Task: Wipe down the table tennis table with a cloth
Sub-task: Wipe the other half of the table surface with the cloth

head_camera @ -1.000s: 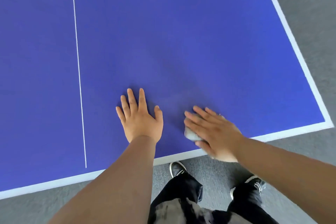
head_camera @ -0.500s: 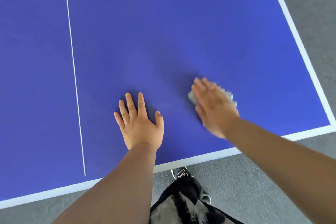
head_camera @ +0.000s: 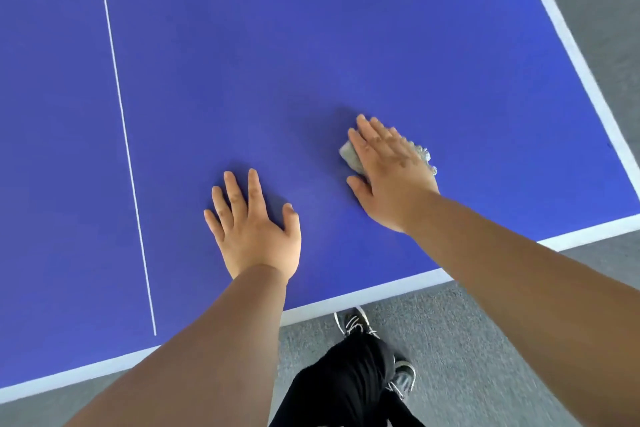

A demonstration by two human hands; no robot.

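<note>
Grey cloth (head_camera: 349, 155) lies bunched under my right hand (head_camera: 391, 180), on the blue table tennis table (head_camera: 311, 45) toward its near right corner. The fingers lie straight on top, pressing rather than gripping, which should drag the wad flat. My left hand (head_camera: 254, 236) is spread palm-down on bare table, a brace, I judge. Cloth peeks out either side of the fingers, so its long axis runs crosswise to them.

The person wears black trousers (head_camera: 343, 381). The shoes (head_camera: 353, 322) are dark grey with white laces and white edges. The left hand (head_camera: 254, 229) and the right hand (head_camera: 388, 170) are bare, and so are both arms (head_camera: 207, 340).
</note>
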